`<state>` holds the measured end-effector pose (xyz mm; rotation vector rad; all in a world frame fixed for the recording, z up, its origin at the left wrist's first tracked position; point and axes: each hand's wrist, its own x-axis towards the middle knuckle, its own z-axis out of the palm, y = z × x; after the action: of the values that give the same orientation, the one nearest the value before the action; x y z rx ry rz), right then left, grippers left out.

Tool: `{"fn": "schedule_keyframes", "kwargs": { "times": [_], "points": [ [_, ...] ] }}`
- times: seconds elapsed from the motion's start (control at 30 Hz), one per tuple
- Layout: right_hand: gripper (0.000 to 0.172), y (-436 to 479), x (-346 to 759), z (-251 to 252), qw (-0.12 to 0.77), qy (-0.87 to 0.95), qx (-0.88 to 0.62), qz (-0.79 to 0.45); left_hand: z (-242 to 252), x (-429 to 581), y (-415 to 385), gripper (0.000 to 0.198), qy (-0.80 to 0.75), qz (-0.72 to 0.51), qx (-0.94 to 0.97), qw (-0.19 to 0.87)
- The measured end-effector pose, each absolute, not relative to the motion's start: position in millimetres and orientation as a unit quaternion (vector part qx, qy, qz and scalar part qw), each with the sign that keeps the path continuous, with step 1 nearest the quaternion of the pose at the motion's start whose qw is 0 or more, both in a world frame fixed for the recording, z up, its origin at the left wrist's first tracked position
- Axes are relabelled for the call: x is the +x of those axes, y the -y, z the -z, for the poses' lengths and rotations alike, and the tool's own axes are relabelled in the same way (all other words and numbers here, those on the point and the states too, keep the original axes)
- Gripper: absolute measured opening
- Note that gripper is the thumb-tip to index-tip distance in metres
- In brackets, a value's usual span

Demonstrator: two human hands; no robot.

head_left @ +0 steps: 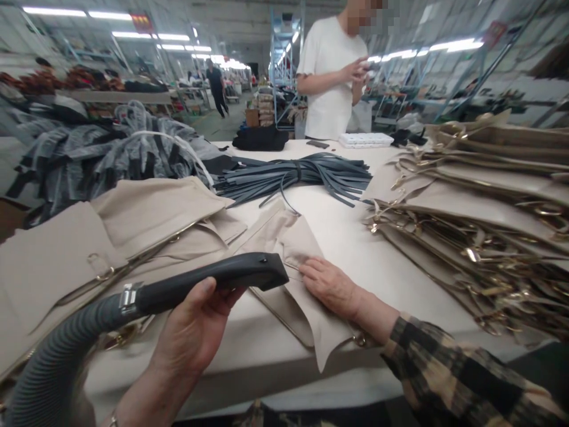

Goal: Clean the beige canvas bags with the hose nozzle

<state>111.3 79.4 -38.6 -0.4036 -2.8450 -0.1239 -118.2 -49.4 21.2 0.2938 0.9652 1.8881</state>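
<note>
My left hand (195, 326) is wrapped around the black handle of a hose nozzle (213, 279). A metal clamp joins it to a grey corrugated hose (57, 356) that curves down at the lower left. The nozzle's flat end points right, just over a beige fabric bag (284, 237) on the table in front of me. My right hand (331, 287) grips this bag on its right side, fingers together on the cloth and thumb hidden. Gold-coloured hardware shows at the bag's lower right corner.
Beige bags (155, 207) lie piled on the left, and a taller stack of bags (466, 219) stands right. Behind are a bundle of dark straps (297, 175), plastic-wrapped straps (124, 148), black folded cloth (260, 138) and a white stack (365, 140). A person (331, 77) stands across the table.
</note>
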Motion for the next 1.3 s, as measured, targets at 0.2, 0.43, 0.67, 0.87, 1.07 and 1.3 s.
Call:
{"fn": "schedule_keyframes", "kwargs": {
  "times": [0.2, 0.43, 0.67, 0.87, 1.07, 1.3],
  "points": [
    [0.029, -89, 111, 59, 0.141, 0.974, -0.168, -0.063, -9, -127, 33, 0.025, -0.395, -0.781, 0.131, 0.466],
    [0.031, -90, 108, 66, 0.168, 0.959, -0.197, -0.115, 11, -114, 15, 0.028, -0.426, -0.762, 0.126, 0.471],
    [0.027, -85, 113, 63, 0.200, 0.950, -0.197, -0.134, 25, -101, 7, 0.029, -0.435, -0.759, 0.146, 0.462],
    [0.026, -86, 112, 63, 0.199, 0.952, -0.187, -0.142, 12, -117, 32, 0.025, -0.438, -0.759, 0.173, 0.451],
    [0.025, -85, 111, 63, 0.203, 0.951, -0.195, -0.130, 18, -95, 6, 0.029, -0.423, -0.756, 0.184, 0.464],
    [0.020, -87, 114, 67, 0.215, 0.949, -0.196, -0.120, 26, -95, -8, 0.030, -0.413, -0.785, 0.141, 0.439]
  ]
}}
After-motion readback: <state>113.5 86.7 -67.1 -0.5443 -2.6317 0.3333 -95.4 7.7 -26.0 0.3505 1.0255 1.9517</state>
